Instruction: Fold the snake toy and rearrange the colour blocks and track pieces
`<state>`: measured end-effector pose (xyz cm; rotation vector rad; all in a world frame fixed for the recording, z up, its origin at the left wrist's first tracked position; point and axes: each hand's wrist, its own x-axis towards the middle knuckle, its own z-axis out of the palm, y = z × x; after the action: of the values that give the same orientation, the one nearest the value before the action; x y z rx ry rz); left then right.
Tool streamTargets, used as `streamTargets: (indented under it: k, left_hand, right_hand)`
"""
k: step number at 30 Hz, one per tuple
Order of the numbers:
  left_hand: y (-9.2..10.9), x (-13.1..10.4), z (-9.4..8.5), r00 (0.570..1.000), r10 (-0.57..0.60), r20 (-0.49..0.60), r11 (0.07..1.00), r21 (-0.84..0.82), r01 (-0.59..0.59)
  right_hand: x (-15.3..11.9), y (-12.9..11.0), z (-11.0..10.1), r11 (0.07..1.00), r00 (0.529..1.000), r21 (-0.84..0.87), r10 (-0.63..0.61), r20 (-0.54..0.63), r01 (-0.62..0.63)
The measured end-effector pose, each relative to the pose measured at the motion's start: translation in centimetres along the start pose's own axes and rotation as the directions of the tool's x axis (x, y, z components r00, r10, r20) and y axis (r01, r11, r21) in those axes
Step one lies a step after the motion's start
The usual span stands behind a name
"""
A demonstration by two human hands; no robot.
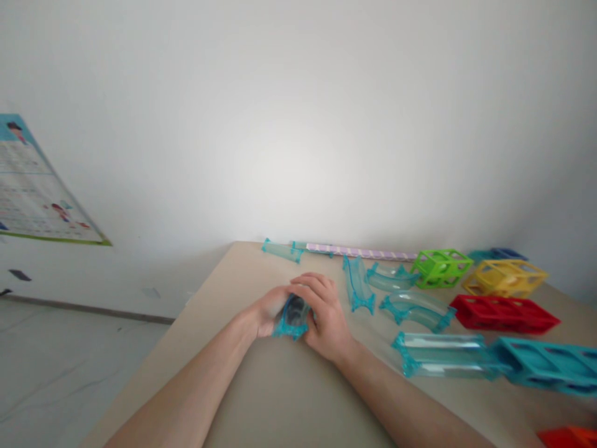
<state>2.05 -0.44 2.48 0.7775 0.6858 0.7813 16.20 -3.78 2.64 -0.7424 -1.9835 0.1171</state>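
Observation:
Over the middle of the table, my two hands are together around a clear blue track piece (291,328) with a dark inside that I cannot make out well. My left hand (267,310) is closed on its left side, its fingers partly hidden behind the piece. Fingers of my right hand (328,316) curl over the top and right side, with the thumb near its lower edge. To the right of my hands lies a straight clear blue track piece (358,285). Two curved clear pieces, an upper one (392,278) and a lower one (416,312), lie beyond it.
Along the wall on the table (242,392) are another clear track piece (282,251) and a striped purple strip (361,251). At right stand green (441,269), yellow (506,278), red (504,313) and blue (553,365) frame blocks, with a clear tube (445,354) touching the blue one.

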Motion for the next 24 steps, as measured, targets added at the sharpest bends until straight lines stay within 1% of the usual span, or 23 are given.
streamTargets:
  k: [2, 3, 4, 5, 6, 8, 10, 11, 14, 16, 18, 20, 22, 24]
  left_hand:
    - [0.6, 0.0, 0.1, 0.993, 0.063, -0.101, 0.997, -0.029, -0.067]
    - [1.0, -0.1, 0.2, 0.979, 0.12, -0.168, 0.991, -0.046, -0.129]
    - [1.4, -0.1, 0.3, 0.954, 0.195, -0.228, 0.976, -0.054, -0.213]
    - [1.7, -0.2, 0.3, 0.92, 0.281, -0.274, 0.951, -0.052, -0.305]
    - [1.9, -0.3, 0.4, 0.883, 0.363, -0.299, 0.919, -0.04, -0.391]
    - [2.1, -0.3, 0.5, 0.817, 0.494, -0.298, 0.857, 0.006, -0.516]
    - [1.9, -0.2, 0.6, 0.761, 0.578, -0.295, 0.807, 0.072, -0.585]
    - [1.7, 0.0, 0.6, 0.735, 0.608, -0.3, 0.788, 0.11, -0.606]
    - [1.3, 0.3, 0.6, 0.67, 0.674, -0.313, 0.738, 0.236, -0.632]
    - [1.1, 0.4, 0.5, 0.638, 0.706, -0.307, 0.708, 0.318, -0.63]
    - [1.1, 0.5, 0.4, 0.618, 0.729, -0.295, 0.683, 0.374, -0.627]
    - [1.2, 0.5, 0.3, 0.618, 0.73, -0.292, 0.681, 0.381, -0.625]
    - [1.3, 0.4, 0.4, 0.643, 0.705, -0.299, 0.709, 0.333, -0.622]
    - [1.4, 0.4, 0.5, 0.684, 0.665, -0.301, 0.747, 0.268, -0.608]
  right_hand:
    - [-0.1, 0.3, 0.1, 0.993, 0.991, -0.046, 0.104, -0.084, -0.109]
    - [-0.2, 0.6, 0.2, 0.983, 0.976, -0.038, 0.174, -0.13, -0.18]
    - [-0.3, 0.9, 0.3, 0.968, 0.954, 0.001, 0.248, -0.167, -0.252]
    - [-0.4, 1.2, 0.4, 0.947, 0.93, 0.067, 0.322, -0.178, -0.315]
    - [-0.6, 1.5, 0.6, 0.918, 0.908, 0.145, 0.389, -0.155, -0.369]
    - [-0.8, 2.0, 0.9, 0.848, 0.877, 0.283, 0.478, -0.047, -0.447]
    - [-0.9, 2.1, 1.1, 0.805, 0.867, 0.345, 0.495, 0.056, -0.482]
    - [-0.9, 2.0, 1.2, 0.803, 0.87, 0.347, 0.484, 0.092, -0.484]
    - [-0.7, 1.4, 1.3, 0.835, 0.885, 0.293, 0.444, 0.14, -0.465]
    - [-0.6, 1.1, 1.3, 0.861, 0.892, 0.235, 0.43, 0.139, -0.452]
    - [-0.5, 1.0, 1.2, 0.875, 0.894, 0.187, 0.431, 0.12, -0.447]
    - [-0.4, 0.9, 1.1, 0.883, 0.896, 0.155, 0.43, 0.109, -0.443]
    - [-0.4, 0.9, 0.9, 0.891, 0.901, 0.14, 0.418, 0.112, -0.431]
    - [-0.5, 1.0, 0.7, 0.9, 0.909, 0.136, 0.4, 0.12, -0.414]
